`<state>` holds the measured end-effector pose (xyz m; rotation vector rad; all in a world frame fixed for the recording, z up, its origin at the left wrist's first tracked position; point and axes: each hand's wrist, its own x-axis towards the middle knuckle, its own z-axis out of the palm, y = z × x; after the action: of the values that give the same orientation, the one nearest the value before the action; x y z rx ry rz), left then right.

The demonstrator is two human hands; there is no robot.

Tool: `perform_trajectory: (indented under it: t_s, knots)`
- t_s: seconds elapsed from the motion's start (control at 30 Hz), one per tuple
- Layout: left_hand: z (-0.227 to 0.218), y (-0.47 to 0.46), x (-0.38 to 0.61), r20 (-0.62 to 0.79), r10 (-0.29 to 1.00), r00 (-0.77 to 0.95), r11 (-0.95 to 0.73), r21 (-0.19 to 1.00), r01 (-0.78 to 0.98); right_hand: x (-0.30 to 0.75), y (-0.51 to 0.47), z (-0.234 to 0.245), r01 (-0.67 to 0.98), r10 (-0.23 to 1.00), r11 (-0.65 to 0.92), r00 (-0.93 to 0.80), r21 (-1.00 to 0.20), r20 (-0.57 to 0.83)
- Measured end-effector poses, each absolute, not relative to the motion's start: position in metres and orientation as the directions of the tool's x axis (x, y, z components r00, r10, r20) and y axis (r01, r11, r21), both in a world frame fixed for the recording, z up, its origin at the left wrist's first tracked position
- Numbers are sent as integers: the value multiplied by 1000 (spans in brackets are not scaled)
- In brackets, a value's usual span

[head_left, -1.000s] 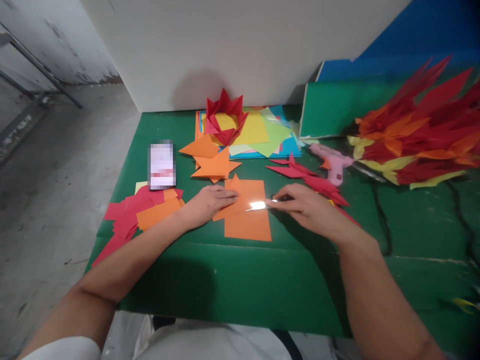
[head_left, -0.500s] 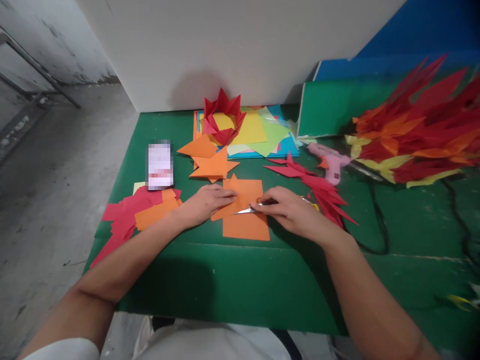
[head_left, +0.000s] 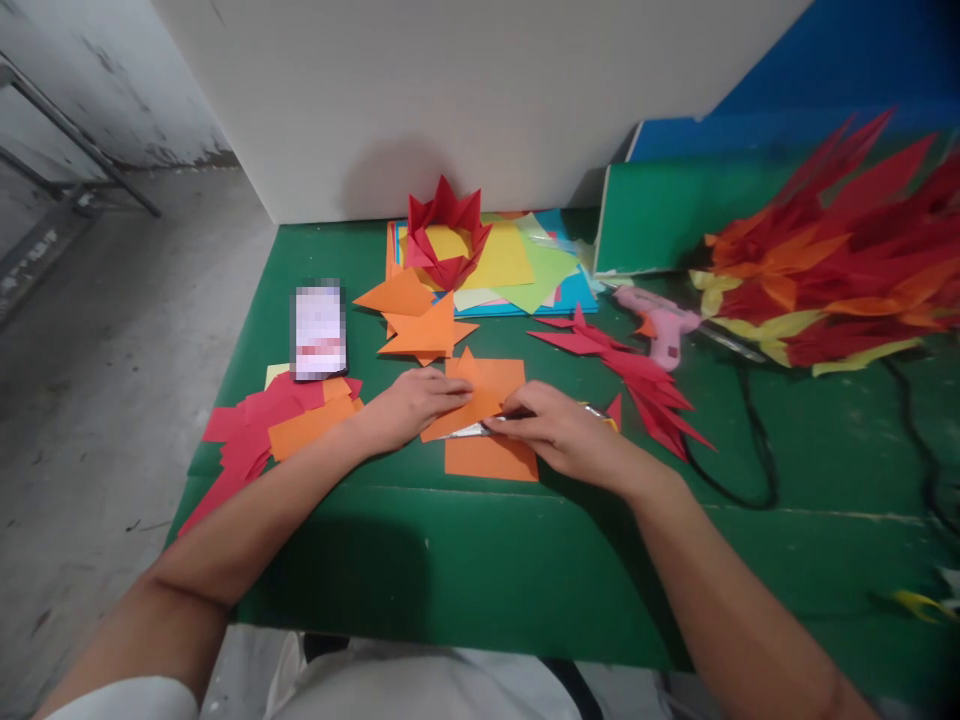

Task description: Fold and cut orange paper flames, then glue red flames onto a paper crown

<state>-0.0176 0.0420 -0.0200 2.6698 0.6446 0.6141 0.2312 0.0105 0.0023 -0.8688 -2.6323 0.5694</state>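
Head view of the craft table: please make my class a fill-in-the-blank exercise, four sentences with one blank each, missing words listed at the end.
1. The right hand holds a shiny blade over paper coloured ____.
2. The left hand is nearer to the phone than to the pink ____.
3. The pointed folded ring on the paper stack is coloured ____.
4. The tabletop is coloured ____.

Missing words: orange; glue gun; red; green.

A phone (head_left: 319, 335) lies well apart from a pink glue gun (head_left: 666, 325).
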Motion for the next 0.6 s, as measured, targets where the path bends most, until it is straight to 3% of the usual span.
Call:
perform_trajectory:
  t_s: [0.43, 0.5, 0.6]
  knots:
    - [-23, 43, -17, 306, 554, 774, -799, 457, 391, 233, 8, 8, 396, 564, 731, -809, -556, 165]
    - [-22, 43, -17, 296, 563, 771, -789, 471, 395, 242, 9, 11, 392, 597, 701, -779, -595, 190]
    - [-20, 40, -17, 280, 573, 770, -776, 488, 400, 254, 13, 10, 496, 751, 624, -596, -604, 285]
